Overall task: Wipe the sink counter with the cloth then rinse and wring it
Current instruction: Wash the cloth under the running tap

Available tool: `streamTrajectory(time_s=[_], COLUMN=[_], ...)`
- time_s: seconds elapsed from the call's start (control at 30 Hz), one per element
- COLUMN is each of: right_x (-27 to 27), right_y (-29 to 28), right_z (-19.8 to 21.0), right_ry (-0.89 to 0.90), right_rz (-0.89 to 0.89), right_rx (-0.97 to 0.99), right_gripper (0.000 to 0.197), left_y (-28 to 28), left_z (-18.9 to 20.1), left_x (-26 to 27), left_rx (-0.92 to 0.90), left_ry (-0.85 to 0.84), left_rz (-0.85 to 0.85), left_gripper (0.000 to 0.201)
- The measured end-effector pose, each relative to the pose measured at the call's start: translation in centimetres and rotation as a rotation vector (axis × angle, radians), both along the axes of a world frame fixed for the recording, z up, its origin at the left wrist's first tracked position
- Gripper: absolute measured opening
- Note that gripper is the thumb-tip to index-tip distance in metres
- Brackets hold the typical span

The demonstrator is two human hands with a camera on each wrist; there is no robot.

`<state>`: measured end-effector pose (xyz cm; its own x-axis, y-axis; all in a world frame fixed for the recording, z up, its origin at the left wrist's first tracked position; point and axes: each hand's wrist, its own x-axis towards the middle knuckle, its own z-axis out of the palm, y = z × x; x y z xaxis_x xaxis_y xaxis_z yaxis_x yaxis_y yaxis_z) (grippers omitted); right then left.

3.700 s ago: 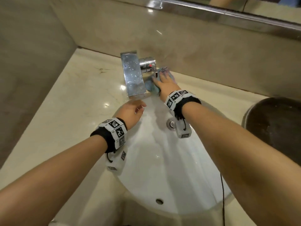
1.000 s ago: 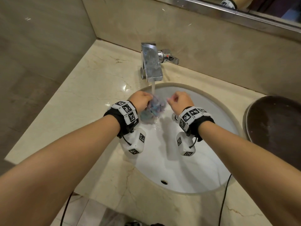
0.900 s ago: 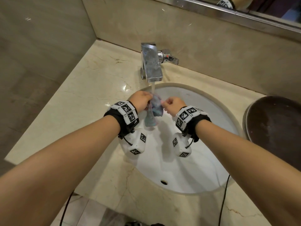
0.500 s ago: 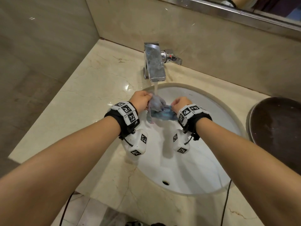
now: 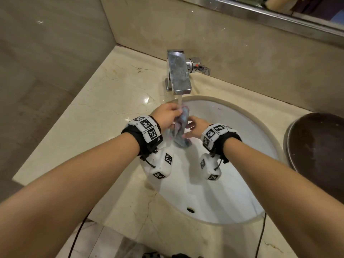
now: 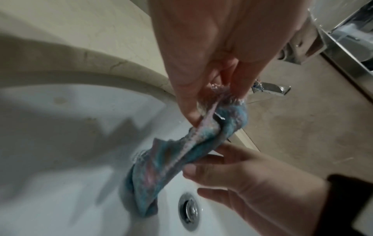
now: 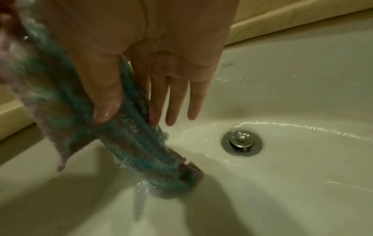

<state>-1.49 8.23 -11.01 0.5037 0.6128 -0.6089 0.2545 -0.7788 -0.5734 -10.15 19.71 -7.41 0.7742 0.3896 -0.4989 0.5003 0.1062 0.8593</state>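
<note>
A wet blue and pink cloth [image 5: 181,128] hangs under the running water [image 5: 179,100] from the chrome faucet [image 5: 179,75], over the white sink basin [image 5: 232,174]. My left hand [image 5: 174,114] pinches the cloth's top edge, with fingers and thumb closed on it in the left wrist view [image 6: 214,102]. My right hand [image 5: 188,130] holds the cloth lower down. In the right wrist view its thumb [image 7: 105,103] and forefinger pinch the cloth [image 7: 131,143] while the other fingers stay straight. The cloth's lower end [image 7: 181,177] touches the basin, and water runs off it.
Beige marble counter [image 5: 111,108] surrounds the basin, with walls at the left and behind. The faucet handle [image 5: 198,67] sticks out to the right. A chrome drain [image 7: 241,142] sits beside the cloth. A dark round bowl [image 5: 316,155] stands at the right edge.
Half a second ago the cloth was stretched sideways between both hands. Now it hangs downward from my left hand, and my right hand has slid lower along it. Water keeps running.
</note>
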Motion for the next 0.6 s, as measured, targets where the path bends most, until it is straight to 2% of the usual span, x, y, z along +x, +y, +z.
streamTrajectory(time_s=[0.13, 0.27, 0.33, 0.37, 0.43, 0.5, 0.6], right_x=[-0.5, 0.2, 0.8, 1.2, 1.9, 2.8, 3.6], right_y=[1.4, 1.2, 0.8, 0.7, 0.4, 0.1, -0.2], right_z=[-1.1, -0.9, -0.7, -0.7, -0.4, -0.1, 1.0], right_ry=[-0.033, 0.057, 0.121, 0.139, 0.144, 0.178, 0.212], right_rz=[-0.117, -0.15, -0.234, -0.283, -0.327, -0.305, -0.343], right_rx=[0.079, 0.116, 0.198, 0.238, 0.238, 0.182, 0.164], right_gripper=[0.036, 0.016, 0.024, 0.027, 0.026, 0.026, 0.02], left_y=[0.7, 1.8, 2.4, 2.6, 2.8, 2.7, 2.3], left_z=[0.2, 0.2, 0.2, 0.2, 0.1, 0.0, 0.1], left_x=[-0.4, -1.6, -2.0, -2.1, -2.1, -1.8, -1.4], left_rx=[-0.021, 0.004, -0.006, 0.007, 0.1, 0.284, 0.494], left_ry=[-0.021, -0.071, -0.033, 0.014, 0.136, 0.228, 0.32], left_rz=[0.043, 0.034, -0.029, -0.085, -0.216, -0.33, -0.439], left_gripper=[0.029, 0.012, 0.007, 0.012, 0.026, 0.032, 0.028])
